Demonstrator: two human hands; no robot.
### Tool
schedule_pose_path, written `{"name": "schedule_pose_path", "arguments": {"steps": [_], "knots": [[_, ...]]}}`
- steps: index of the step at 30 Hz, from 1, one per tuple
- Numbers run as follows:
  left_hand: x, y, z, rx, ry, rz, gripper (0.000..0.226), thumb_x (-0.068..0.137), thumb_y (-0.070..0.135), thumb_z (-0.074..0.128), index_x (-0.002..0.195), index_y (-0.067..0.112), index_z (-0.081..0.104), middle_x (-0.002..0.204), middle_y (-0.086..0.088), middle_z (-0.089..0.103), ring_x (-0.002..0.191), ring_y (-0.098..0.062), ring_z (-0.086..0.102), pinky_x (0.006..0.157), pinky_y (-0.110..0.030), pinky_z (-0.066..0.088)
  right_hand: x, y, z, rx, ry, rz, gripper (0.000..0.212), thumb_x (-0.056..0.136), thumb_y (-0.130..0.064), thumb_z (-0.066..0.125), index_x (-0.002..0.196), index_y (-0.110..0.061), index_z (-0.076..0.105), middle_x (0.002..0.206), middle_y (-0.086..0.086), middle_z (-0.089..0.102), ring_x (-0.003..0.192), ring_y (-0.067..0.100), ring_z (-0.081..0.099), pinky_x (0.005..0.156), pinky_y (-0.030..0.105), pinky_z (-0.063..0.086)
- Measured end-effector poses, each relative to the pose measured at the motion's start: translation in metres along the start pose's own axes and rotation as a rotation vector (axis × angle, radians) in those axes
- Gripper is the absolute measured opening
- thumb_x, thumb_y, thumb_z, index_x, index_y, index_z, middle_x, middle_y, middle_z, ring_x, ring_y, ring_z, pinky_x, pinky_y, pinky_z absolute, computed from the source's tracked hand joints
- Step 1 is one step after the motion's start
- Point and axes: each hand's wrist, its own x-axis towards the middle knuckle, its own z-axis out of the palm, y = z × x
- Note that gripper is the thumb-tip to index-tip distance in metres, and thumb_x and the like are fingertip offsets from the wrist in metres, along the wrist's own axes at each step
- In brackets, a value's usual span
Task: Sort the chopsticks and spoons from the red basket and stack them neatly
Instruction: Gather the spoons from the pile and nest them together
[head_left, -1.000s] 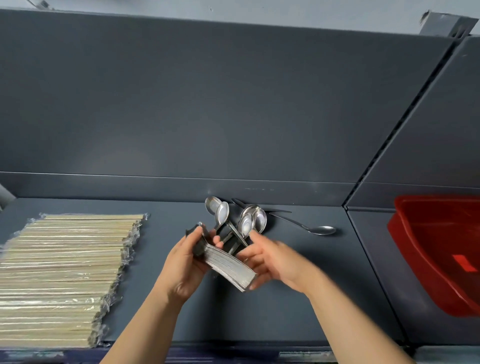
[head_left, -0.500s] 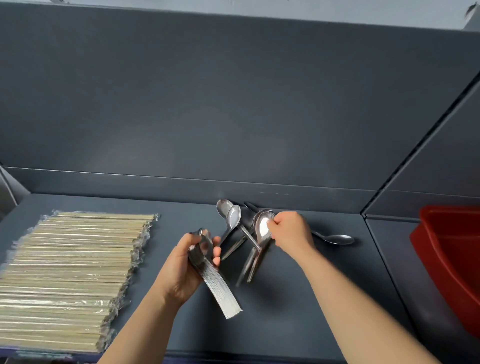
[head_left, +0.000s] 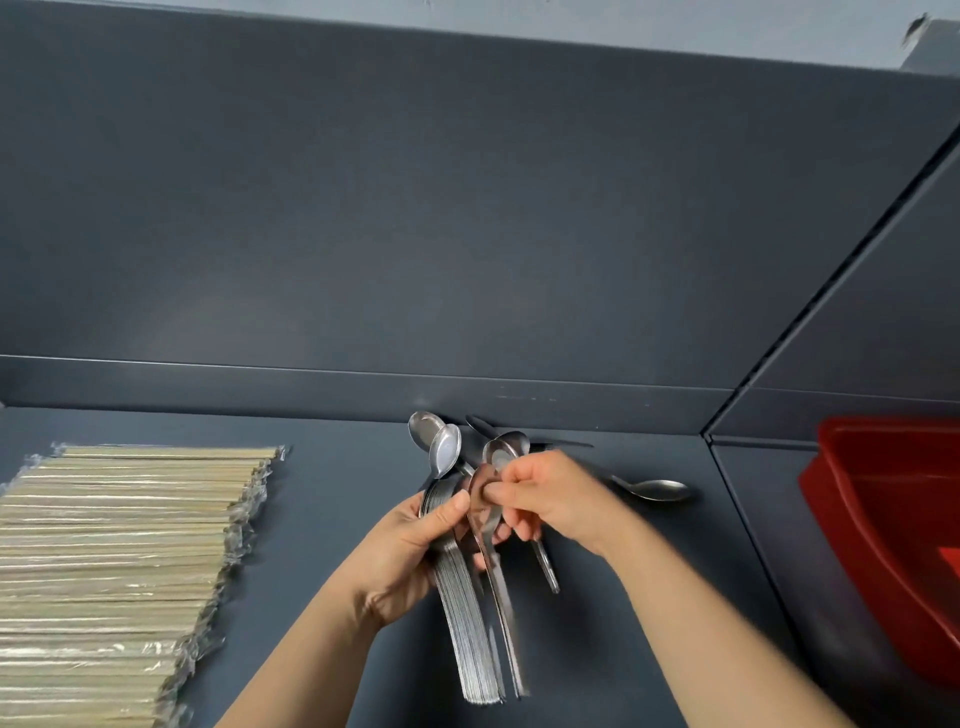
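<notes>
Since half a second ago, a spoon (head_left: 485, 525) has been brought by the right hand (head_left: 550, 496), pinched closed on it, to the nested spoon stack (head_left: 467, 613) gripped in the left hand (head_left: 410, 551). Sorting is judged to be advancing: loose spoons (head_left: 447, 447) lie behind, wrapped chopsticks (head_left: 119, 561) are piled left, the red basket (head_left: 883, 530) sits right. No writing is legible.

Dark counter (head_left: 337, 519) bears wrapped chopsticks (head_left: 119, 571), loose spoons (head_left: 652, 489).
</notes>
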Motion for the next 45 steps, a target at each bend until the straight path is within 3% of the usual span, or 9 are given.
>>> {"name": "schedule_pose_path", "arguments": {"steps": [3,6,10,13,18,23,32,37,45], "knots": [[0.001,-0.001,-0.002,-0.011,0.03,-0.016,0.04,0.086,0.026,0.063,0.116,0.0,0.064,0.094,-0.02,0.07,0.081,-0.027,0.07,0.07,-0.037,0.057,-0.001,0.003,0.006,0.017,-0.005,0.004,0.011,0.09,-0.012,0.065,0.081,-0.009,0.06,0.058,0.004,0.067,0.046,0.013,0.056,0.044,0.02,0.042],[0.002,-0.002,-0.005,-0.059,0.064,-0.039,0.044,0.078,0.024,0.077,0.111,-0.003,0.065,0.094,-0.022,0.07,0.08,-0.029,0.07,0.069,-0.037,0.058,-0.002,0.005,0.007,0.055,-0.04,0.023,0.014,0.088,-0.01,0.067,0.099,-0.007,0.058,0.066,0.009,0.07,0.047,0.014,0.058,0.046,0.021,0.046],[0.002,-0.004,-0.008,-0.132,0.14,-0.062,0.027,0.078,0.004,0.069,0.103,-0.001,0.061,0.087,-0.023,0.066,0.068,-0.031,0.067,0.058,-0.035,0.056,0.006,0.016,-0.005,0.14,0.167,0.054,0.01,0.092,-0.017,0.063,0.091,-0.008,0.058,0.072,0.011,0.067,0.052,0.015,0.059,0.051,0.029,0.051],[0.002,-0.002,-0.011,-0.148,0.127,-0.084,0.023,0.075,-0.001,0.065,0.096,0.002,0.055,0.077,-0.024,0.057,0.058,-0.029,0.059,0.052,-0.033,0.054,0.025,0.039,-0.018,-0.151,0.5,0.113,0.028,0.081,-0.035,0.073,0.096,-0.018,0.056,0.072,0.002,0.064,0.057,0.017,0.061,0.062,0.038,0.053],[0.006,0.003,-0.014,-0.112,0.152,-0.034,0.036,0.06,0.0,0.068,0.094,0.001,0.056,0.074,-0.019,0.055,0.056,-0.026,0.058,0.051,-0.032,0.052,0.048,0.045,-0.01,-0.347,0.549,0.157,0.029,0.077,-0.042,0.074,0.089,-0.021,0.06,0.072,-0.006,0.063,0.074,0.02,0.062,0.062,0.029,0.043],[0.008,0.006,-0.016,-0.08,0.184,0.0,0.03,0.069,0.007,0.063,0.097,0.003,0.054,0.075,-0.019,0.054,0.054,-0.025,0.058,0.049,-0.031,0.051,0.058,0.041,-0.009,-0.24,0.6,0.103,0.033,0.08,-0.025,0.068,0.054,-0.013,0.051,0.047,-0.002,0.05,0.051,0.018,0.049,0.052,0.032,0.038],[0.015,0.009,-0.012,-0.104,0.212,0.074,0.016,0.076,-0.003,0.058,0.091,0.0,0.057,0.073,-0.015,0.051,0.058,-0.027,0.054,0.05,-0.034,0.048,0.024,0.016,-0.072,-0.16,0.796,-0.104,0.024,0.091,-0.022,0.058,0.075,-0.003,0.056,0.059,0.0,0.048,0.054,0.017,0.039,0.054,0.03,0.033],[0.014,0.01,-0.004,-0.063,0.143,0.001,0.018,0.078,0.007,0.067,0.092,0.003,0.057,0.077,-0.015,0.054,0.067,-0.03,0.059,0.054,-0.036,0.052,-0.001,0.001,-0.073,0.201,0.479,-0.113,0.017,0.093,-0.007,0.053,0.081,0.005,0.056,0.051,-0.005,0.04,0.043,0.01,0.023,0.042,0.02,0.02],[0.013,-0.003,0.016,-0.04,0.041,-0.033,0.021,0.088,0.018,0.06,0.101,0.002,0.065,0.087,-0.022,0.065,0.072,-0.031,0.067,0.059,-0.038,0.056,-0.007,0.015,-0.015,0.337,0.165,-0.079,0.013,0.096,-0.001,0.052,0.087,-0.005,0.061,0.058,0.009,0.052,0.045,0.01,0.045,0.044,0.018,0.038]]}}
